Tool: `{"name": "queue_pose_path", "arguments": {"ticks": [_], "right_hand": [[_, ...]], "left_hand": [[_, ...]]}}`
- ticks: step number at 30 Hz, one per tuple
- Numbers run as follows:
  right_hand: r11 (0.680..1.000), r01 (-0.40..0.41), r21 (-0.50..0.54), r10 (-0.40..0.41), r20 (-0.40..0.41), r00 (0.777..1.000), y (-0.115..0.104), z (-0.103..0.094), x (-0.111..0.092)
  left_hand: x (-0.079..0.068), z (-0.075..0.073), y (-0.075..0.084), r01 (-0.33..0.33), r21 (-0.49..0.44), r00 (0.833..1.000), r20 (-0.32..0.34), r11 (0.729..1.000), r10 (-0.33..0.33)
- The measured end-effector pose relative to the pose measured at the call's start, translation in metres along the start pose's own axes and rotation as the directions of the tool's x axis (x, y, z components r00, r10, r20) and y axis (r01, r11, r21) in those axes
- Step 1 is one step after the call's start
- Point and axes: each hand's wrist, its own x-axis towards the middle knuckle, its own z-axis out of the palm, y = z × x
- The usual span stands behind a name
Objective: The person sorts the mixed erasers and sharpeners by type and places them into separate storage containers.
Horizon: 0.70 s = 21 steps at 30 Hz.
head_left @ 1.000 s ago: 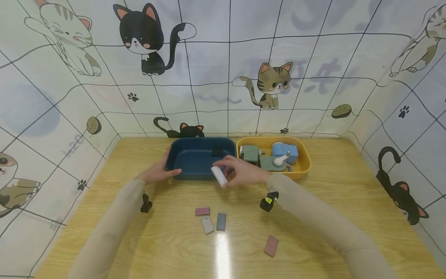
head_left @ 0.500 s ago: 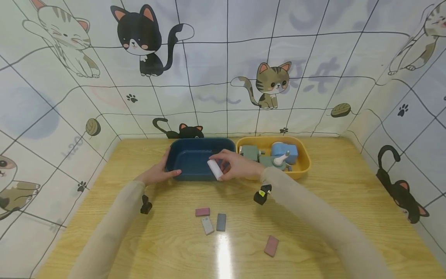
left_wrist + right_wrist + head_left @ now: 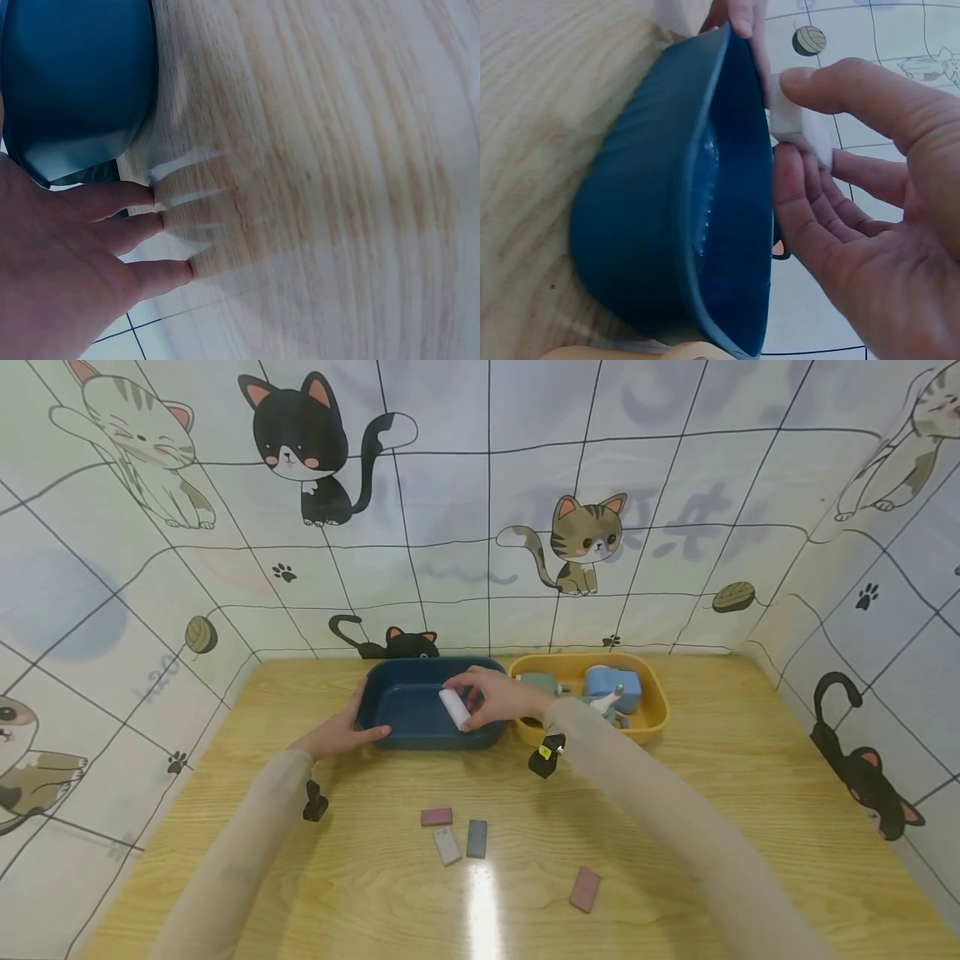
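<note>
A dark blue bin [image 3: 420, 739] stands at the back of the wooden table. My left hand [image 3: 341, 733] is spread round its left end, thumb along the front side; in the left wrist view its straight fingers [image 3: 169, 276] reach down to the tabletop beside the bin. My right hand [image 3: 501, 695] pinches a small white block [image 3: 453, 708] between thumb and fingertips, tilted and held over the bin's right part. In the right wrist view the white block [image 3: 799, 124] appears above the bin's rim. The hand hides the bin's right inside corner.
A yellow bin [image 3: 663, 714] with grey-green toy pieces and a blue piece [image 3: 615, 685] adjoins on the right, partly under my right forearm. In front lie a pink block [image 3: 436, 817], a pale block [image 3: 446, 845], a grey block [image 3: 476, 839] and a dusty-red block [image 3: 584, 889].
My right hand has carried the white block up and left, from the blue bin's front edge to over its inside. My left hand stays at the bin's left end.
</note>
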Motion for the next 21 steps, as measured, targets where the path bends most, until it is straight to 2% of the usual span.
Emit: {"name": "queue_pose_path", "arguments": {"ticks": [5, 14, 21], "right_hand": [[0.999, -0.035, -0.009, 0.035, 0.012, 0.999, 0.000, -0.004, 0.006], [0.994, -0.105, 0.034, 0.104, 0.024, 0.994, 0.005, -0.011, 0.015], [0.982, -0.189, 0.014, 0.189, 0.003, 0.982, 0.019, -0.015, 0.024]], "left_hand": [[0.001, 0.001, -0.002, -0.006, -0.004, 1.000, 0.000, 1.000, 0.006], [0.000, 0.000, -0.002, -0.012, -0.007, 1.000, -0.005, 1.000, 0.012], [-0.001, 0.001, 0.001, -0.018, -0.029, 1.000, -0.008, 0.999, 0.018]]}}
